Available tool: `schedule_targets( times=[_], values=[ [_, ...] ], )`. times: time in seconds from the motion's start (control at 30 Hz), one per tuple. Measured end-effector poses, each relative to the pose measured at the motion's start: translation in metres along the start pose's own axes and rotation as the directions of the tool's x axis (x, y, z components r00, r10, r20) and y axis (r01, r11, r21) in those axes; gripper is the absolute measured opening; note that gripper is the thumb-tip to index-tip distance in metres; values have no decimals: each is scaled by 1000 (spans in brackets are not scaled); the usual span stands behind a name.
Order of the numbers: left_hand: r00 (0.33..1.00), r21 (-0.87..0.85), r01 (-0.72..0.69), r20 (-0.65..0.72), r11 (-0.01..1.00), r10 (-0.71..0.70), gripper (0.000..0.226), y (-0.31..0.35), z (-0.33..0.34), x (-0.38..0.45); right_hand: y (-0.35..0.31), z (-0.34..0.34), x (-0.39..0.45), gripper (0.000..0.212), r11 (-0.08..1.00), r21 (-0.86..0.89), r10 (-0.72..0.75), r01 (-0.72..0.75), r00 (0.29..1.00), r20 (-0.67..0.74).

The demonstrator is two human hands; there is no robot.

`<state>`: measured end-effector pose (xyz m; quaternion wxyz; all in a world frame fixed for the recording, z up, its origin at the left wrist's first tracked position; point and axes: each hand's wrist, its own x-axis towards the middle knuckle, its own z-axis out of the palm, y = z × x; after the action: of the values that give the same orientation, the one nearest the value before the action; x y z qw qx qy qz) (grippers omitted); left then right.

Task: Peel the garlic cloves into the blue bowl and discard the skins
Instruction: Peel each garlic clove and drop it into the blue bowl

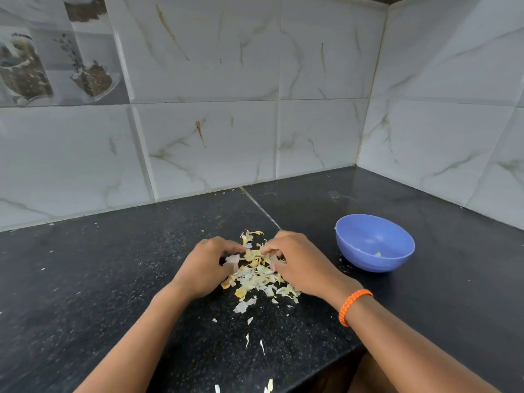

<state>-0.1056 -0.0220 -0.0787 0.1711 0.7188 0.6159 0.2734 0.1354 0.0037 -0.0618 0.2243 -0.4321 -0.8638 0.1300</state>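
flanking skins, blue bowl rightward

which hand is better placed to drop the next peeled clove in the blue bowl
Right, probably. The blue bowl sits on the counter just right of the right hand, nothing between them; the left hand would have to cross the skin pile.

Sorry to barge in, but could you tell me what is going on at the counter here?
A person is working with both hands in a pile of garlic skins on the dark counter. The left hand and the right hand sit on either side of the pile, fingers curled into it; the left seems to pinch a pale piece. Whether they are gathering skins or peeling a clove is hard to tell. The blue bowl stands to the right, apart from the pile, with little visible inside. Stray skins lie nearer the counter's edge.
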Motion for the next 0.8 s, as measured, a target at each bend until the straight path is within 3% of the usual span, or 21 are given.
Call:
schedule_targets(
  times=[0.1, 0.23, 0.4, 0.57, 0.7, 0.8],
  values=[
    [999, 54, 15, -47, 998, -13, 28, -3, 5, 3, -9, 7, 25, 32, 995, -93, -34, 36, 999, 21],
    [996, 58, 16, -87, 998, -11, 20, -4, 6, 1, -12, 15, 38, 37, 987, -162, 8, 19, 986, 165],
    [996, 31, 1, -94, 1000, 1, 23, -4, 5, 0, -12, 15, 35, 16, 995, -94, 0, 17, 984, 180],
    [981, -2, -51, -186, 999, 49, 25, -6, 8, 1, -7, 1, 32, 10, 980, 192, 49, -48, 999, -2],
    [965, -197, -116, -254, 974, 64, 19, 1, 10, 2, -13, -6, 25, 8, 828, 547, 170, -123, 985, -35],
    [966, -232, -130, -250, 964, 70, 16, 5, 13, 1, -14, -4, 23, 10, 799, 578, 225, -164, 974, -34]
  ],
)
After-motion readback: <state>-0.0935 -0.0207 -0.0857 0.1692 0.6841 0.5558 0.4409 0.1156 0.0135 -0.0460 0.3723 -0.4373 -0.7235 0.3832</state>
